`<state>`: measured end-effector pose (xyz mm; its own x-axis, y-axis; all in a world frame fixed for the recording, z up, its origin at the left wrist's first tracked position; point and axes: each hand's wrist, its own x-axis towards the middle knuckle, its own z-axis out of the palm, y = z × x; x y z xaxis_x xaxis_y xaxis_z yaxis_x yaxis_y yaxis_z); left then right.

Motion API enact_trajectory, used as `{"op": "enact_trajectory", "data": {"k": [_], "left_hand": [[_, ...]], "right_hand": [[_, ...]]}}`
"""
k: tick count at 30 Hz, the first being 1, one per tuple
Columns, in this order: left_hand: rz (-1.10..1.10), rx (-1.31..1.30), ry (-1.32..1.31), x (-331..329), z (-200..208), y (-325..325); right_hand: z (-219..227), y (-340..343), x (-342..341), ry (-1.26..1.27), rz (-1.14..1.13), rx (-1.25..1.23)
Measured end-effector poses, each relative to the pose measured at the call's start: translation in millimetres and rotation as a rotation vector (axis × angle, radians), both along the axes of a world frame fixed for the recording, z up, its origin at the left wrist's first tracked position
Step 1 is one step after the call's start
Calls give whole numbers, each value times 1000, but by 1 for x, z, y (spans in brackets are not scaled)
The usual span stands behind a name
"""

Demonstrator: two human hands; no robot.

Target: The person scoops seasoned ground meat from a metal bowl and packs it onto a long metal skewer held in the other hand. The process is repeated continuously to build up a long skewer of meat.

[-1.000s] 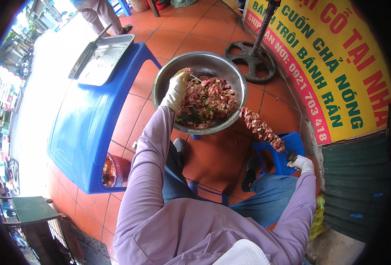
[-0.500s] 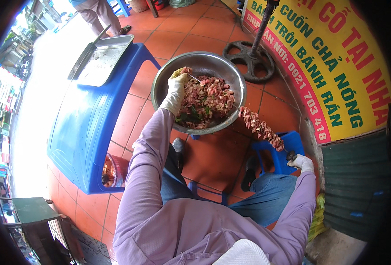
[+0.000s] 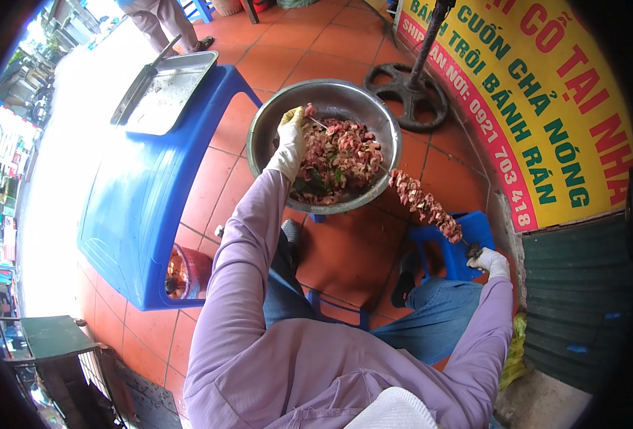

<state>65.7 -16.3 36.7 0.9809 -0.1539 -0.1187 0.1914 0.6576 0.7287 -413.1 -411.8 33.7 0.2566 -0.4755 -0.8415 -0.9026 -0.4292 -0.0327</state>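
Observation:
My gloved right hand (image 3: 489,263) is closed round the dark handle end of a long metal skewer (image 3: 385,170). Chunks of raw meat (image 3: 425,206) are packed along the skewer's near part, outside the bowl. The bare shaft crosses a large metal bowl (image 3: 261,118) and reaches toward its far left side. There my gloved left hand (image 3: 288,143) pinches a small piece of meat (image 3: 310,110) at the skewer's far end. Loose cut meat (image 3: 341,154) with some green leaves fills much of the bowl.
A blue plastic table (image 3: 131,207) stands left, bearing a metal tray (image 3: 163,100) with a long tool on it. Under it is a reddish bucket (image 3: 191,272). A blue stool (image 3: 474,232) is at right, below a wheel-shaped iron base (image 3: 406,96) and a yellow sign (image 3: 516,93).
My left hand has shifted slightly, its fingers turning more upright around the meat at the skewer's far end. The right hand and the packed meat stay nearly in place.

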Motion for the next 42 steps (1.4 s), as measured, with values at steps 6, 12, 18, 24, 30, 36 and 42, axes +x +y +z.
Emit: {"op": "enact_trajectory", "data": {"k": [6, 12, 18, 24, 30, 36, 42], "left_hand": [[-308, -106, 118, 21, -21, -13], [-132, -44, 114, 21, -30, -23], [-55, 80, 112, -8, -20, -25], [-210, 205, 34, -39, -39, -49], [-841, 1366, -643, -26, 28, 36], [-1190, 1996, -807, -54, 31, 73], [-998, 1826, -769, -41, -5, 88]], "right_hand": [[6, 5, -2, -27, 29, -17], [4, 7, -1, 1, 88, -15], [10, 12, 9, 95, 200, -19], [-9, 1, -4, -1, 179, -34], [-7, 0, -2, 3, 128, 60], [-20, -12, -9, -19, 91, 78], [-14, -8, -3, -24, 72, 54]]}}
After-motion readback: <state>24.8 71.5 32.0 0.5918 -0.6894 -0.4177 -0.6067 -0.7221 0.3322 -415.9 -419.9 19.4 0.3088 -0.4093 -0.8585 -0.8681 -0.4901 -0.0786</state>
